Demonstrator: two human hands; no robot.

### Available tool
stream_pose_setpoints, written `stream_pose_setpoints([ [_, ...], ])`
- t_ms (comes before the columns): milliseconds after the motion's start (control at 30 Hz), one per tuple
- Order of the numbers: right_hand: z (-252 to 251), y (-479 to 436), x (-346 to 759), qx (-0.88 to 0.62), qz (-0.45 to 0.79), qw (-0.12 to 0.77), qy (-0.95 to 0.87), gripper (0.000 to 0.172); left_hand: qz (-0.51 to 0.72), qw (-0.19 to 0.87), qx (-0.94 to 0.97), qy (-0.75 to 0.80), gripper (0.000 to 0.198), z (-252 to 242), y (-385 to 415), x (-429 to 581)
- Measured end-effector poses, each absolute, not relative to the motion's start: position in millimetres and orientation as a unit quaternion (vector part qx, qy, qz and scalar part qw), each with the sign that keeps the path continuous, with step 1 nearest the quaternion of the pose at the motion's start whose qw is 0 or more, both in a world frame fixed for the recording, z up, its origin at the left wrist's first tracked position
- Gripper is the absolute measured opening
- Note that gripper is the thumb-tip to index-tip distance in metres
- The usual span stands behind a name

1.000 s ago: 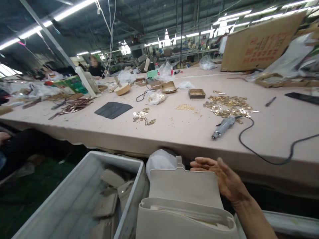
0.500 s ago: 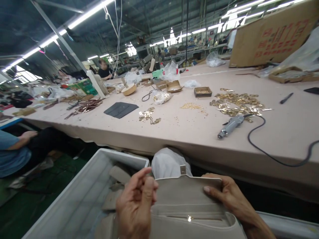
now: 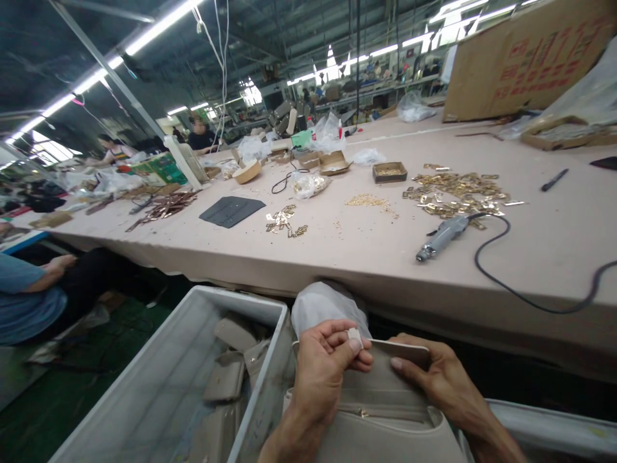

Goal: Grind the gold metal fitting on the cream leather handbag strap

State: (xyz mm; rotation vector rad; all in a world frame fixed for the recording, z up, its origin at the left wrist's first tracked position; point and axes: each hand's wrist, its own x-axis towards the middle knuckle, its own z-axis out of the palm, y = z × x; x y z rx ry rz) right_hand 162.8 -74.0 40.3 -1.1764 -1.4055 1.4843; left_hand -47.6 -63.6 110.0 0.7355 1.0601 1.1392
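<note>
A taupe handbag (image 3: 385, 437) lies in front of me with its flap (image 3: 385, 355) raised and a zipped pocket (image 3: 366, 413) showing. My left hand (image 3: 332, 354) is closed at the flap's edge, pinching a small shiny clasp plate (image 3: 355, 335) between thumb and fingers. The flap's right corner is gripped by my right hand (image 3: 429, 366), thumb on the near face and fingers behind. White plastic wrapping (image 3: 328, 305) bulges behind the flap.
A grey bin (image 3: 260, 382) with several taupe bags stands at my left. On the table (image 3: 308, 257) lie an electric screwdriver (image 3: 441, 239) with its cord, gold metal plates (image 3: 457, 193), small gold pieces (image 3: 369, 200) and a dark sheet (image 3: 231, 211). A seated person (image 3: 29, 296) is at left.
My left hand has moved right, from beside the flap onto the clasp plate, and has closed on it. My right hand keeps its hold on the flap.
</note>
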Motion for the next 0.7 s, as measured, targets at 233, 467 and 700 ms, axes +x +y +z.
stream_pose_setpoints([
  [233, 32, -71, 162, -0.455, 0.582, 0.38, -0.556, 0.039, 0.473, 0.402, 0.553, 0.556, 0.013, 108, -77, -49],
  [467, 28, -69, 154, -0.46, 0.556, 0.411, -0.557, 0.046, 0.571, 0.26, 0.608, 0.487, 0.018, 161, -82, -32],
  [700, 13, -74, 158, -0.484, 0.532, 0.449, -0.53, 0.042, 0.476, 0.204, 0.644, 0.563, 0.029, 129, -72, -30],
])
